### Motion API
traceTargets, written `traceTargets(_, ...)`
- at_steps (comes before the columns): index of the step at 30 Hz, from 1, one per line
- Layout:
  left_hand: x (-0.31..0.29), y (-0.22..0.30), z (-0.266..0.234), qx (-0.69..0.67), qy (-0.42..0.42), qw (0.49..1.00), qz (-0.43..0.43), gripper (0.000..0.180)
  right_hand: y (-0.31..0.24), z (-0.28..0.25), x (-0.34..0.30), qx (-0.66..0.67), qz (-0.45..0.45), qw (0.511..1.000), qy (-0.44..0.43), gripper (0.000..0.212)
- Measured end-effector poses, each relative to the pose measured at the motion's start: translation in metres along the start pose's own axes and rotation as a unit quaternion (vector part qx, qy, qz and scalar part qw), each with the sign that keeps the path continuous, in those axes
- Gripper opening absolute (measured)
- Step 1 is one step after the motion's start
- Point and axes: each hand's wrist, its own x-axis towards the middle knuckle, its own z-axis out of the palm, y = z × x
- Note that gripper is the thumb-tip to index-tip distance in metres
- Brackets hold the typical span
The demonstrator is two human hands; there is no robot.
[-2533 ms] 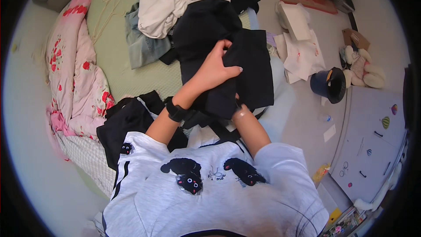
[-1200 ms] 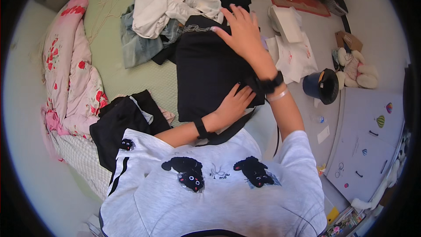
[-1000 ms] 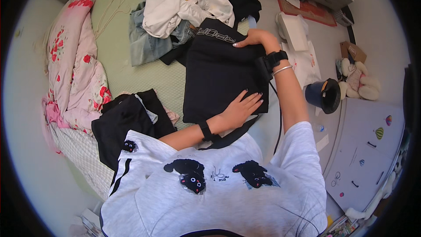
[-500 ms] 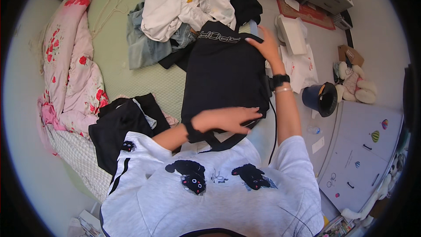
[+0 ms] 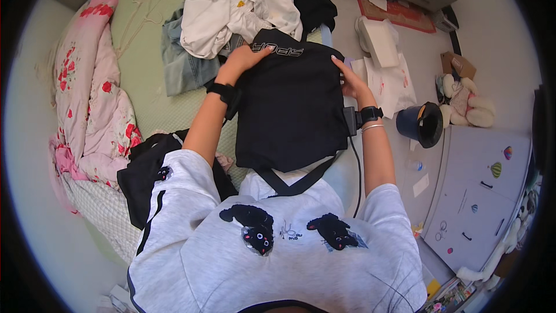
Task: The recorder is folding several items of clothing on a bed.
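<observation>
black fabric piece point(image 5: 289, 107) is kinda framed by both hands about equally close, long axis pointed away from the body, far-left corner covered by the left hand point(image 5: 246, 59), right edge flanked by the right hand point(image 5: 354, 83), pinching can't be told for either

Both forearms point(image 5: 207, 123) lay outstretched, well apart. The left hand point(image 5: 246, 59) was angled inward, thumb extended, fingers mostly hidden; the right hand point(image 5: 353, 84) leaned inward, thumb extended.
</observation>
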Motion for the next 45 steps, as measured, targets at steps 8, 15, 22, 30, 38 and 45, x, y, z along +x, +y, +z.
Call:
traceTargets(8,-0.012,-0.019,0.032,-0.425,-0.114,0.889,-0.122,0.063,0.014,0.002,0.004,0.026,-0.038,0.993,-0.107,0.069)
traceTargets(15,-0.058,-0.007,0.002,-0.544,-0.019,0.836,-0.068,0.046,0.03,0.022,-0.003,-0.083,-0.181,0.98,0.025,0.058)
traceTargets(22,-0.056,-0.057,0.015,-0.54,0.027,0.836,-0.092,0.054,0.01,0.05,-0.017,-0.224,-0.259,0.933,0.112,0.063)
traceTargets(30,-0.082,-0.074,0.026,-0.516,-0.175,0.835,-0.074,0.06,0.014,0.03,0.003,0.018,-0.037,0.993,-0.114,0.058)
traceTargets(38,-0.131,0.011,-0.063,-0.488,-0.012,0.863,0.133,0.05,-0.082,0.03,-0.098,0.147,-0.188,0.957,-0.168,0.033)
traceTargets(45,-0.14,0.028,-0.107,-0.238,0.054,0.903,0.354,0.029,-0.116,0.0,-0.214,-0.238,-0.674,0.683,-0.152,0.011)
